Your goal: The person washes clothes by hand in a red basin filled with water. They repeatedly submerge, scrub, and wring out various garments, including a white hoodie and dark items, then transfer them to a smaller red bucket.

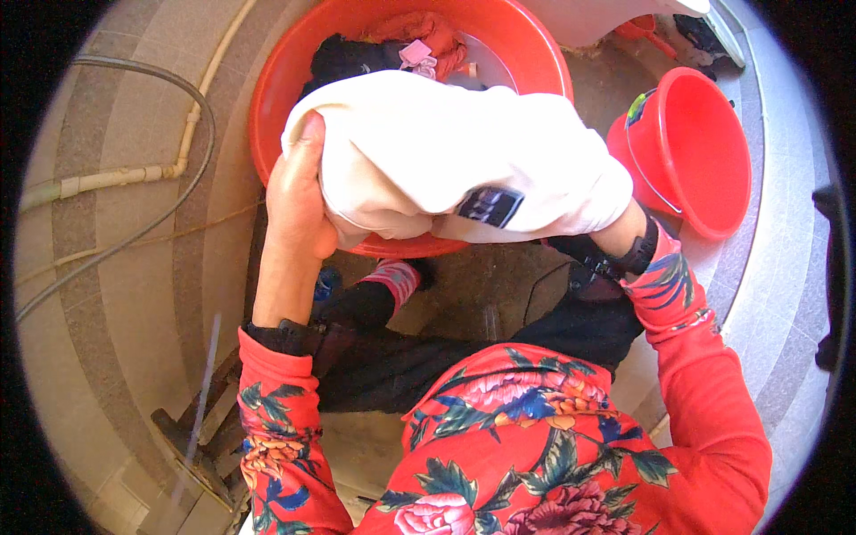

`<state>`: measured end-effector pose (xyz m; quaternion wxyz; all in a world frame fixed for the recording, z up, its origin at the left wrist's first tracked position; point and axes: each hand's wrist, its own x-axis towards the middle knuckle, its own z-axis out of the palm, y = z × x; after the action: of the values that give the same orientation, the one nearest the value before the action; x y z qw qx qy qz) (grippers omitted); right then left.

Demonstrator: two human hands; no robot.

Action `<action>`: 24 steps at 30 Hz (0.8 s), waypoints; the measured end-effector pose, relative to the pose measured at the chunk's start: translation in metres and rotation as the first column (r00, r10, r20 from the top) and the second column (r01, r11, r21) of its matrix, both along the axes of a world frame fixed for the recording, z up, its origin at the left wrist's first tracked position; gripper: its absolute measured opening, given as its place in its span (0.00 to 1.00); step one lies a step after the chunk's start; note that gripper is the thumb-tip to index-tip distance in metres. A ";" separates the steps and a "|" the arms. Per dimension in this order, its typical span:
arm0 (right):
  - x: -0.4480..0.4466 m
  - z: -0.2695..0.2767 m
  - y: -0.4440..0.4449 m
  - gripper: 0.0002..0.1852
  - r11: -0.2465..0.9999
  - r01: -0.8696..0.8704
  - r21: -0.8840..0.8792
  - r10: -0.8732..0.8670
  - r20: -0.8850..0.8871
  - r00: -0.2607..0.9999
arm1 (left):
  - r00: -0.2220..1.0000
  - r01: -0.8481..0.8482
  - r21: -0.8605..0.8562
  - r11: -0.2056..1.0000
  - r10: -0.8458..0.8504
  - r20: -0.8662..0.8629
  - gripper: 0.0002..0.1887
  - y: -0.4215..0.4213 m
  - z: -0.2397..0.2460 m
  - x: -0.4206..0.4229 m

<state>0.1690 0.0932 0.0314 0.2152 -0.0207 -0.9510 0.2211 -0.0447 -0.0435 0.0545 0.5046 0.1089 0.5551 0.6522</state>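
A white cloth garment [428, 140] with a dark patch [490, 206] is stretched between my hands, above the near side of a large red plastic basin [545, 40]. My left hand [301, 194] grips the garment's left edge, the thumb lying over the fabric. On the right, the cloth covers most of my right hand [616, 231], so its fingers are hidden. Inside the basin lie a dark cloth [344, 60], a reddish cloth [421, 30] and a small pink cloth piece [418, 57], with greyish water beside them.
At the right, a red bucket [709, 154] with a wire handle tilts beside the basin. A grey hose [210, 127] and a pale pipe [184, 144] run along the tiled surface at left. A red scoop-like object [649, 37] lies at upper right. My sock-clad foot [398, 277] is below the basin.
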 end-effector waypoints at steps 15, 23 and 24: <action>0.003 -0.033 -0.009 0.23 0.999 -0.036 0.003 0.036 0.070 0.997 | 0.972 -0.060 0.157 0.986 0.021 0.235 0.19 -0.006 -0.004 -0.014; 0.005 -0.009 -0.001 0.33 0.960 0.134 -0.245 -0.116 0.088 0.989 | 0.987 0.025 0.049 0.998 -0.032 0.156 0.21 -0.007 0.001 -0.017; 0.005 -0.008 -0.001 0.33 0.968 0.128 -0.218 -0.116 0.068 0.991 | 0.990 0.038 0.040 0.998 -0.043 0.138 0.21 -0.008 0.001 -0.017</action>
<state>0.1744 0.0920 0.0233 0.1986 -0.1090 -0.9229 0.3113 -0.0616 -0.0510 0.0557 0.5528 0.0841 0.5041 0.6581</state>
